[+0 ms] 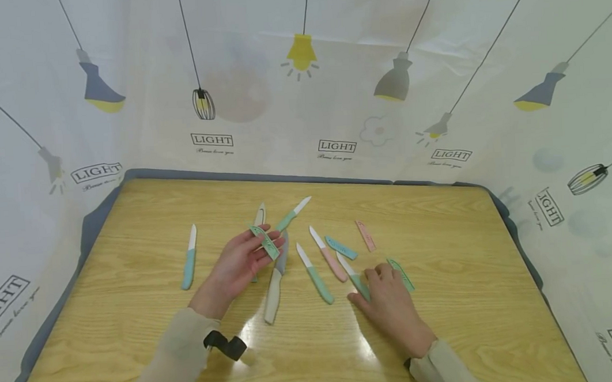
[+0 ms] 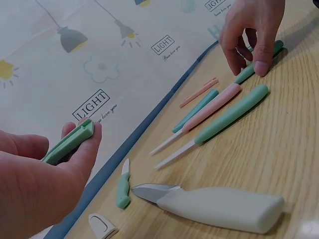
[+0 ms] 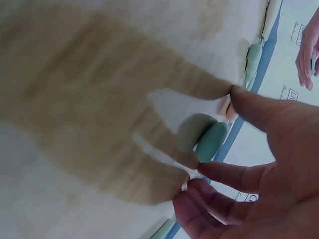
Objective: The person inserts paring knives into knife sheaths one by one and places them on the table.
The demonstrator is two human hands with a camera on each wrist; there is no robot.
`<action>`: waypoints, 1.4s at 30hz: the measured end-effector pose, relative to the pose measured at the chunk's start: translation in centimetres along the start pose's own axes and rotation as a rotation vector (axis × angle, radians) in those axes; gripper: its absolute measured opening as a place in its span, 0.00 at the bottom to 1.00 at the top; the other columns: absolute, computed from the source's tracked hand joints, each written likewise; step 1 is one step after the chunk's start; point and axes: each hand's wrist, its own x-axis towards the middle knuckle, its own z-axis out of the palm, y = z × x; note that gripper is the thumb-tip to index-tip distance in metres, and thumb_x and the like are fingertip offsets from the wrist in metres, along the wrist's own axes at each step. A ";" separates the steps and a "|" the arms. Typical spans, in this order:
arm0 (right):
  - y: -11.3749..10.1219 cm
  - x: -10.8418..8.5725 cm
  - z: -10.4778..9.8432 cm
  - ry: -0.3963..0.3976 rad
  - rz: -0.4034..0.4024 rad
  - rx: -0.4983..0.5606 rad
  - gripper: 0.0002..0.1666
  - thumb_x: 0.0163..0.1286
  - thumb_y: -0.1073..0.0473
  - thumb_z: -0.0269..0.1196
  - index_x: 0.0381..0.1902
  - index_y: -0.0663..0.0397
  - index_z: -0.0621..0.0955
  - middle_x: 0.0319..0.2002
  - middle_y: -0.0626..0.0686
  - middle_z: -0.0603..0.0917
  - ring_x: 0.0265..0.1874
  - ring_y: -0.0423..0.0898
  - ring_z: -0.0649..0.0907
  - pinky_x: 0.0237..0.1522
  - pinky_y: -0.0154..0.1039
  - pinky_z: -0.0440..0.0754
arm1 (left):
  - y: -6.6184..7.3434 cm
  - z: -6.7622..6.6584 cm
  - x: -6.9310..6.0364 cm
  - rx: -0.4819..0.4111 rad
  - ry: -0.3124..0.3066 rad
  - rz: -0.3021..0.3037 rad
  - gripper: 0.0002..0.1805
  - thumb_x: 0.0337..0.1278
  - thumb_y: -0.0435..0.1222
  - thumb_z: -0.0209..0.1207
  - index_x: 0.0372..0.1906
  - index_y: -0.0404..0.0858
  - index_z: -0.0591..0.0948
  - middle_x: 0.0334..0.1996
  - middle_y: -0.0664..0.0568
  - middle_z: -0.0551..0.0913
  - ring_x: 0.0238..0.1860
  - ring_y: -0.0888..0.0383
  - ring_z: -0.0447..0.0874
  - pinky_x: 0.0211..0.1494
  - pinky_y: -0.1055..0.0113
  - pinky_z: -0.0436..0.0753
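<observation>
Left hand lifts a green sheath as right hand straddles a knife

The left hand (image 1: 237,268) holds a narrow, pale-green plastic sheath (image 1: 265,243) above the yellowish wood-grain desk (image 1: 132,252), its grip closed between thumb and fingers. Beneath and beside that hand lie a large cream-handled knife with a grey metal blade (image 1: 272,296), a white sheath with a dark outline (image 1: 259,215) and, farther off, a small green-handled knife with a white blade (image 1: 287,219).

The right hand (image 1: 392,305) is down at the desk, thumb and fingers spread apart around the handle of another green-handled, white-bladed knife (image 1: 359,284); whether they touch it cannot be told. Just beyond its fingers lies a second green sheath (image 1: 401,275).

Between the hands rest a third green-handled knife with a white blade (image 1: 318,282) and a pink-handled one (image 1: 333,263), with a flat blue sheath (image 1: 341,247) just beside the latter and a slim pink sheath (image 1: 365,236) beyond. A blue-handled knife with a white blade (image 1: 189,266) lies alone, left of the left hand.
</observation>
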 end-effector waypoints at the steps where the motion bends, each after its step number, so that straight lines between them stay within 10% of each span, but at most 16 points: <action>1: 0.0 0.1 0.0 -0.005 0.007 0.006 0.34 0.66 0.46 0.74 0.54 0.71 0.80 0.48 0.65 0.77 0.44 0.59 0.77 0.42 0.49 0.81 | -0.1 0.0 0.0 -0.001 0.000 0.002 0.27 0.83 0.30 0.43 0.78 0.28 0.54 0.59 0.42 0.80 0.57 0.52 0.86 0.66 0.60 0.80; 31: 0.4 1.5 -1.8 -0.245 0.161 0.253 0.15 0.71 0.59 0.69 0.46 0.68 0.83 0.28 0.48 0.77 0.20 0.42 0.75 0.19 0.32 0.74 | -0.9 0.2 0.9 0.024 0.120 0.061 0.15 0.83 0.29 0.42 0.66 0.31 0.67 0.46 0.47 0.81 0.50 0.55 0.87 0.60 0.65 0.84; 42: 0.6 1.4 -3.8 -0.181 0.152 0.253 0.11 0.70 0.62 0.66 0.45 0.65 0.82 0.31 0.49 0.82 0.24 0.42 0.76 0.24 0.34 0.78 | -0.8 1.0 0.8 -0.014 0.107 0.076 0.24 0.82 0.29 0.47 0.75 0.31 0.63 0.46 0.47 0.82 0.49 0.55 0.86 0.61 0.63 0.84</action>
